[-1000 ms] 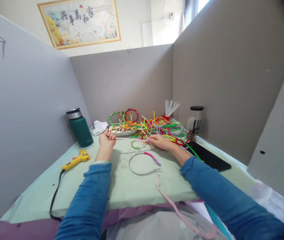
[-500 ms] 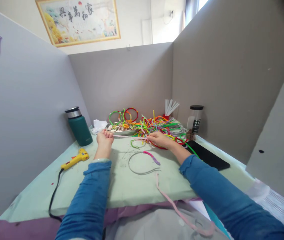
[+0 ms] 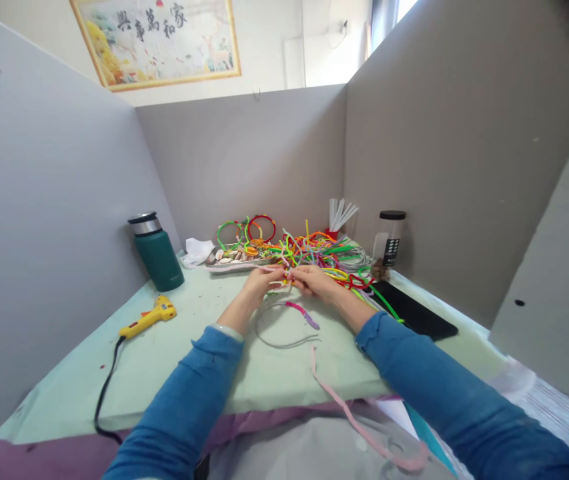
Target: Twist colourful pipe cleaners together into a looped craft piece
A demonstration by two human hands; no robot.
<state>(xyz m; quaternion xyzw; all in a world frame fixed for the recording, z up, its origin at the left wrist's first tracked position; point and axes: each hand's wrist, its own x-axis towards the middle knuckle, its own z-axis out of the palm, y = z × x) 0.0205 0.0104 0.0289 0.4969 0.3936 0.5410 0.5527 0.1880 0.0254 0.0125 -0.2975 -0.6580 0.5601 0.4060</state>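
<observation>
My left hand [image 3: 265, 279] and my right hand [image 3: 313, 281] meet over the back middle of the table, fingers pinched close together. Both grip a pale pink pipe cleaner [image 3: 241, 267], whose free end sticks out leftward past my left hand. The exact spot between my fingertips is too small to make out. Just below them lies a thin grey hoop [image 3: 278, 347], part of it wrapped in bright pink and purple [image 3: 303, 315]. A longer pink fuzzy strip [image 3: 337, 397] hangs over the front table edge toward my lap.
Behind my hands lie a heap of coloured pipe cleaners [image 3: 334, 250], a metal tray [image 3: 224, 268] of shells and wrapped rings [image 3: 261, 228]. A yellow glue gun [image 3: 147, 321] and green bottle [image 3: 159, 257] are left; a clear jar [image 3: 389, 243] and black mat [image 3: 417, 312] right. Partitions enclose the table.
My left hand has moved right, from the far end of the pink pipe cleaner up to my right hand. The right hand stays nearly in place. The hoop has not moved.
</observation>
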